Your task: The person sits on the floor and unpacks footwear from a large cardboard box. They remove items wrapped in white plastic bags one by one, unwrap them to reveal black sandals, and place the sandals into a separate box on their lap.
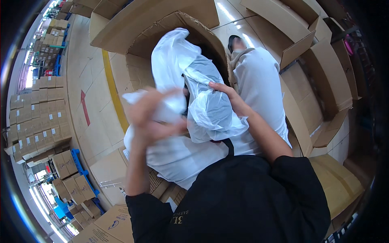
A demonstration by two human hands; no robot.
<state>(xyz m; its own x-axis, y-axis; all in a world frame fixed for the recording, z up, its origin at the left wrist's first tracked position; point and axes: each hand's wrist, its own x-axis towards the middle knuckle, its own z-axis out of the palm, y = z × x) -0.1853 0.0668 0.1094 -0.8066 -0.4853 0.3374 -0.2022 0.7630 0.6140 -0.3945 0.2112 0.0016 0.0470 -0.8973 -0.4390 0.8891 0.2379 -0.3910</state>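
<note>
A dark item wrapped in a thin white plastic bag [216, 107] lies over my lap, its upper end reaching across the open carton [135, 67] in front of me. What the item is cannot be made out through the film. My right hand [235, 99] grips the bag's right side, thumb on top and the other fingers out of sight. On the left, my left hand [152, 115] is smeared by motion beside a loose flap of white plastic [168, 107]. Whether it holds that flap I cannot tell. More white plastic [170, 52] bunches up above, over the carton's opening.
Open cardboard boxes [328, 77] stand on the right, with another carton [336, 182] by my right elbow. Closed cartons [111, 224] sit at the lower left. Beyond a yellow floor line [111, 85], stacked cartons [36, 117] and blue pallets [83, 170] line the far left.
</note>
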